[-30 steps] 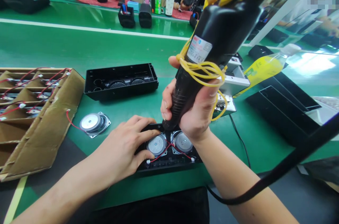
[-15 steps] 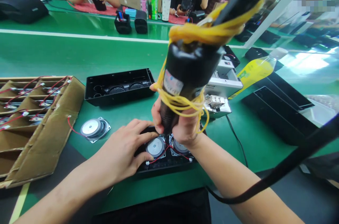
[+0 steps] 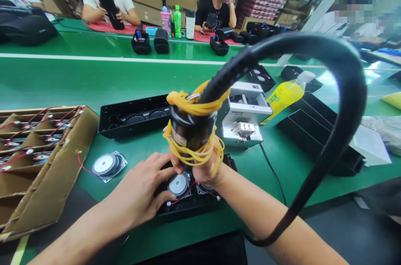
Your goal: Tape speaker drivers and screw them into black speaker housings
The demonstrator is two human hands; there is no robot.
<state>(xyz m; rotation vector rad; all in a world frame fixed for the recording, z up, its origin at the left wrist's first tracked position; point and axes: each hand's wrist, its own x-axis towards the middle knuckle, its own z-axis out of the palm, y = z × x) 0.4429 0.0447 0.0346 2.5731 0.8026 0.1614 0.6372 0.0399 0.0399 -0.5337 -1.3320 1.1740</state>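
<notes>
My right hand (image 3: 208,169) is wrapped round a black electric screwdriver (image 3: 192,129), bound with yellow rubber bands. Its thick black cable (image 3: 341,102) arches up and to the right. The tool points down into a black speaker housing (image 3: 206,210); its tip is hidden. Two round speaker drivers lie inside: the left driver (image 3: 178,184) shows well, the right driver (image 3: 205,189) is partly covered by my right hand. With thumb and index finger on either side of the left driver, my left hand (image 3: 144,185) grips it in the housing. Red wires with white plugs lie across the drivers.
Left stands a cardboard box (image 3: 72,173) of wired drivers, with a loose driver (image 3: 108,166) beside it. Behind are another open housing (image 3: 134,116), a white machine (image 3: 246,110) and a yellow bottle (image 3: 288,94). Black housings (image 3: 319,139) lie right. Co-workers sit across the bench.
The view has tilted up, showing more of the far bench. The screwdriver has come lower and left in the picture, its cable now a full arch. Both hands keep their holds.
</notes>
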